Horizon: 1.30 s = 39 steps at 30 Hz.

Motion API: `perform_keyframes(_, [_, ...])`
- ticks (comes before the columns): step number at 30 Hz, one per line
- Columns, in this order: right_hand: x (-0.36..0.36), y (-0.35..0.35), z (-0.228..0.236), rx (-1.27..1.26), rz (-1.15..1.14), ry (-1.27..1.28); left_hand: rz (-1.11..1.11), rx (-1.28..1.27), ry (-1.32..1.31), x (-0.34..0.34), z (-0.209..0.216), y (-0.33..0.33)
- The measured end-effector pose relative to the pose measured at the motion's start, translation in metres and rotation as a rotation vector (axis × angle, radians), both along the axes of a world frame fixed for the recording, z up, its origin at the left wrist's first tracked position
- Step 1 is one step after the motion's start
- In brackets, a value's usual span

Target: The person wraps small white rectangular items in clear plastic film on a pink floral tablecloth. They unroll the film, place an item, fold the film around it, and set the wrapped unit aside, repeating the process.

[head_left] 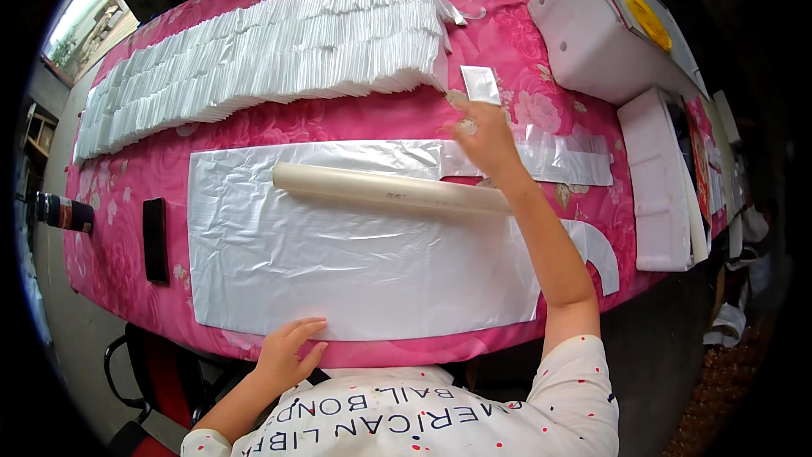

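A large white plastic bag [338,271] lies flat on the table, its two handle strips stretching to the right. Across its upper half rests a long cream tube [381,188], whose right end is under my right forearm. My right hand [489,140] reaches past the tube, its fingers closed at the lower edge of a small folded white plastic bag [480,85]; the fingertips are partly hidden. My left hand [288,354] is open beside the large bag's near edge, fingers stretched and the thumb apart. It holds nothing.
Several long rows of folded white bags [271,51] stand packed along the far side of the pink flowered tablecloth [338,123]. A black phone [156,240] and a dark jar [65,212] are at left. White foam boxes [592,30] line the right edge; one carries a yellow tape roll [648,21].
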State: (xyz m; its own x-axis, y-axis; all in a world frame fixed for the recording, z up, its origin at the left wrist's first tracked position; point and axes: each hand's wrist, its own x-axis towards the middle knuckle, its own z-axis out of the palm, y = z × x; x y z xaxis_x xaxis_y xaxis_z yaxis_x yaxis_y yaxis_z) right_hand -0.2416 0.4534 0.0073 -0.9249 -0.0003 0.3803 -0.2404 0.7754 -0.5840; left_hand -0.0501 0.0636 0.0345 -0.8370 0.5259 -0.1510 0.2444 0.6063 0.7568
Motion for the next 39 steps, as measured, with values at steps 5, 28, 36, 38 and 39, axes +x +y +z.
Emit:
perform_keyframes(5, [0.122,-0.055,0.011,0.294,0.114,-0.244,-0.174,0.005,0.173,-0.020,-0.008,0.027])
perform_keyframes(28, [0.273,0.144,0.049,1.038,-0.876,-0.601,-0.289,0.078,0.409,-0.024,-0.035,0.113])
perform_keyframes(36, [0.253,-0.070,-0.010,-0.014,0.065,-0.286,-0.395,-0.027,0.449,-0.013,-0.030,0.135])
perform_keyframes(38, [0.248,-0.065,-0.021,0.159,0.004,-0.260,-0.420,-0.054,0.464,-0.009,-0.029,0.139])
perform_keyframes(39, [0.244,-0.058,-0.026,0.245,-0.028,-0.246,-0.431,-0.060,0.464,-0.007,-0.028,0.141])
